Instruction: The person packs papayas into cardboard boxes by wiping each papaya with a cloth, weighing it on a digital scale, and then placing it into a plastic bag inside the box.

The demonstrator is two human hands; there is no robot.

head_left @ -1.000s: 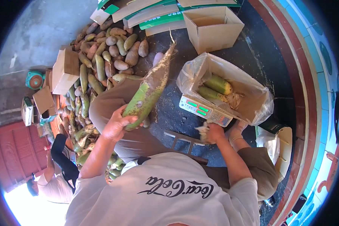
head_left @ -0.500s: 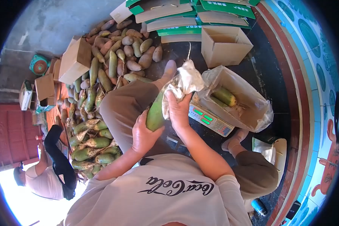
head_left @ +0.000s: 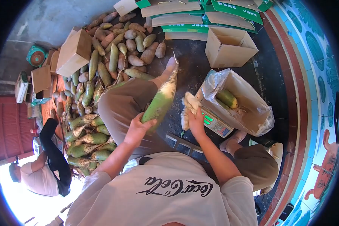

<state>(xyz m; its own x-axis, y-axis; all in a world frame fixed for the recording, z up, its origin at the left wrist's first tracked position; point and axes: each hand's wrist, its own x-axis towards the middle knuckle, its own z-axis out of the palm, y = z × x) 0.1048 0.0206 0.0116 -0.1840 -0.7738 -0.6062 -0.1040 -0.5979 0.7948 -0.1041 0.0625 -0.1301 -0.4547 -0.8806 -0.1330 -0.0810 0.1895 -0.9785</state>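
My left hand [head_left: 138,130] grips the thick green end of a long green radish [head_left: 160,103], whose pale, soil-marked root tip points up and away from me. A little to the right, my right hand [head_left: 196,122] is closed on a crumpled cream cloth [head_left: 190,107], apart from the radish. Beyond that hand stands a digital scale [head_left: 214,124] with green lit displays. On the scale rests an open cardboard box [head_left: 248,113] lined with clear plastic, with green radishes [head_left: 226,98] inside.
A big heap of radishes [head_left: 90,145] and reddish-brown sweet potatoes [head_left: 135,60] lies to the left. An empty carton [head_left: 231,49] stands ahead, near stacked flat green cartons [head_left: 184,28]. Another person [head_left: 41,169] is at the far left.
The cloth was wrapped round the radish's pale end. My right hand has drawn it off, down and to the right. The radish's tip is uncovered and now tilts up more steeply.
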